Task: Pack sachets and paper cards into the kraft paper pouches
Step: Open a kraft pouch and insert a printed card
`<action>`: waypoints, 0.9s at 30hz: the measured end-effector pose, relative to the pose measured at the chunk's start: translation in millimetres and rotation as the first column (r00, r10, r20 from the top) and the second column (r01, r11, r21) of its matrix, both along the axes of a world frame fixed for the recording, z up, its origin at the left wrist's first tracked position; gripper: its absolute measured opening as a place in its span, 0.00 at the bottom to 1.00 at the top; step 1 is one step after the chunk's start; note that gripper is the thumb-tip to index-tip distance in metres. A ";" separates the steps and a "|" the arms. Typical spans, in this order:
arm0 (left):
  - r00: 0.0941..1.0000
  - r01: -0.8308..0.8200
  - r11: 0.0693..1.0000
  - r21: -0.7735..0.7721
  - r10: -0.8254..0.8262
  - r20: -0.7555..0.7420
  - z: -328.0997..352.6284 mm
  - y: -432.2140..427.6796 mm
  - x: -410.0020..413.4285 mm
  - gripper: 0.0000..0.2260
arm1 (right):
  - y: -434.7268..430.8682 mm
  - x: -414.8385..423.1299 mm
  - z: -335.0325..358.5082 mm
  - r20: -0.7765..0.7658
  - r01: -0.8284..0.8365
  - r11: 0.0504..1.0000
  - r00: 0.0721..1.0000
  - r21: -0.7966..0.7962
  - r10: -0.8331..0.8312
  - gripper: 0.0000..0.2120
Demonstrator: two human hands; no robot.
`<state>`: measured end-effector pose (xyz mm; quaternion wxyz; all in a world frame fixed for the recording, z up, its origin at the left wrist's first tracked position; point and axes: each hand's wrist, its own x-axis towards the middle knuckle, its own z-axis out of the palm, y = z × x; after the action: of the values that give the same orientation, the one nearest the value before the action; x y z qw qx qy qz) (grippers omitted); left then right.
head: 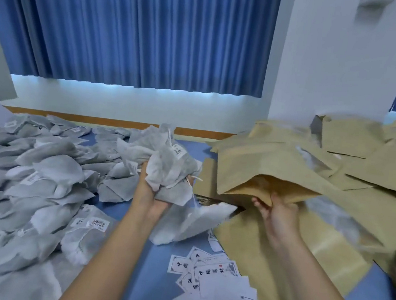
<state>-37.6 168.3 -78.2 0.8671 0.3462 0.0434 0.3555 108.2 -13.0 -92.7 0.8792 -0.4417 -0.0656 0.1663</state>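
The pouch [272,169], pinched at its lip by the right hand [276,210], should gape toward the sachets [163,160] bunched in the left hand's [147,189] grip just left of it. Feed them in together so none snag on the lip. Cards [213,277] lie spread below the pouch; its inside is shadowed, and blur hides the sachet count.

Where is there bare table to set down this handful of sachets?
Bare blue table shows in a strip between the sachet pile and the paper cards, partly under the left forearm, and in a near-right patch bordered by kraft pouches. The far left and right are crowded.
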 end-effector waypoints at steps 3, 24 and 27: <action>0.991 0.125 0.986 -0.113 -0.119 0.063 -1.9 -12.3 -5.3 0.12 | -6.5 -10.7 -9.0 0.051 0.010 0.999 0.999 -0.035 -0.008 0.07; 0.969 0.196 0.966 -0.168 -0.165 0.181 -7.2 -19.5 -10.6 0.20 | -9.3 -15.5 -5.3 0.055 0.022 0.998 0.998 -0.056 -0.019 0.10; 0.965 0.222 0.967 -0.126 -0.199 0.168 -10.8 -18.6 -9.3 0.21 | -9.0 -13.4 -4.4 0.049 0.029 0.997 0.998 -0.067 -0.026 0.09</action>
<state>-46.9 149.7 -89.0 0.9234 0.2571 -0.0353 0.2828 94.8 -22.0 -97.1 0.8640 -0.4760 -0.0752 0.1457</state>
